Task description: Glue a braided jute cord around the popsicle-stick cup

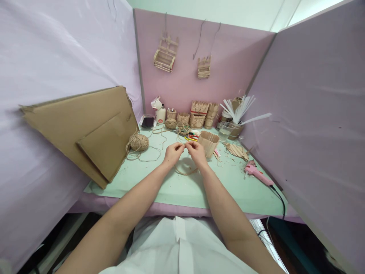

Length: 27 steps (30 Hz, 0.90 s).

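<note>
My left hand [172, 153] and my right hand [196, 153] meet over the middle of the green mat [148, 179]. Both pinch a length of brown jute twine [184, 172], which hangs in a loop below them onto the mat. Just behind my right hand stands a small pot made of wooden sticks [208, 142]. A ball of the same twine [138, 142] lies to the left, with loose strands trailing from it.
Cardboard sheets [85, 129] lean at the left. A pink glue gun [256, 174] with a black cord lies at the right, near loose wooden sticks [236, 150]. Stick-built pots, a cup of white strips [236, 114] and a figurine line the back wall.
</note>
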Tool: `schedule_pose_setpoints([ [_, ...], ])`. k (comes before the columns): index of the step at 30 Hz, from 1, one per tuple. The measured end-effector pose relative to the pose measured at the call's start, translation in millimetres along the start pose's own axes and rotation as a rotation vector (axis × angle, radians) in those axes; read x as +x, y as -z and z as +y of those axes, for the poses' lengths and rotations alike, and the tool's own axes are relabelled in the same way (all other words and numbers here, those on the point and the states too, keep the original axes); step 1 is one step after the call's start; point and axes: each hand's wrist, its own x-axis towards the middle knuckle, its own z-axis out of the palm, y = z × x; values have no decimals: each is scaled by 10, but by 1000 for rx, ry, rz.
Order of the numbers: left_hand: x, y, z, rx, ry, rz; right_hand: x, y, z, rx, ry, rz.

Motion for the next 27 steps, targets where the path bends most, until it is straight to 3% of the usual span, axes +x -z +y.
schedule_pose_setpoints([
  [7,38,-10,-65,-47,-23,61,-11,-3,14,-54,44,-18],
  [19,46,-1,-54,-175,-62,45,-18,-15,24,45,-91,-97],
  [23,63,-4,-71,-173,-65,71,-22,-14,0,-20,14,-7],
  [27,71,6,-63,-136,-49,123,-59,-11,-73,-162,259,170],
])
